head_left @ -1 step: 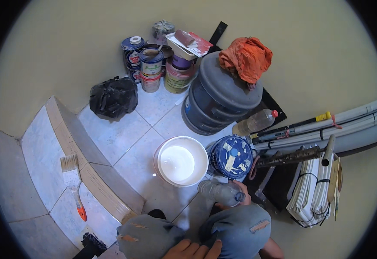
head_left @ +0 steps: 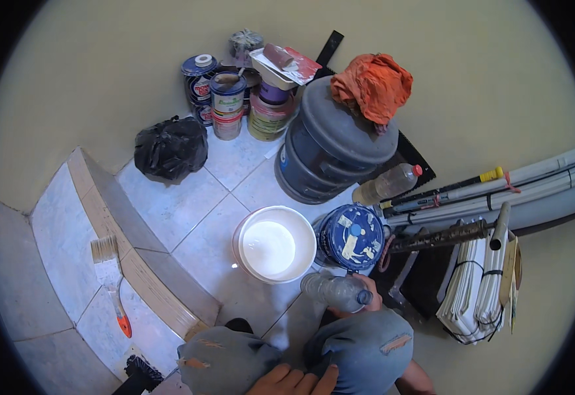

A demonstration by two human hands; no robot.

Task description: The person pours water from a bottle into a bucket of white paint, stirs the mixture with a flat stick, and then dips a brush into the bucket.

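Note:
My right hand [head_left: 372, 295] reaches around beyond my right knee and is closed around a clear plastic bottle [head_left: 337, 291] near its blue-capped end. The bottle leans, its base toward a white bucket [head_left: 241, 263], and most of my fingers are hidden behind it. White paint [head_left: 271, 247] lies inside the bucket. Just beyond the bottle stands a blue bucket [head_left: 325, 245] with a paint-splattered lid [head_left: 364, 227]. At the lower edge my left hand [head_left: 294, 382] rests on my trousers, fingers stretched out and holding nothing.
On the step at left lie a flat paintbrush [head_left: 110, 280] and a black-bristled brush [head_left: 141, 370]. Behind are a black plastic bag [head_left: 171, 150], stacked cans [head_left: 227, 99] and a grey barrel [head_left: 324, 161] topped by an orange cloth [head_left: 374, 91]. Pipes [head_left: 538, 181] and bundled white strips [head_left: 462, 296] stand at right.
The whole view has shifted very slightly. Both hands and the bottle keep their places.

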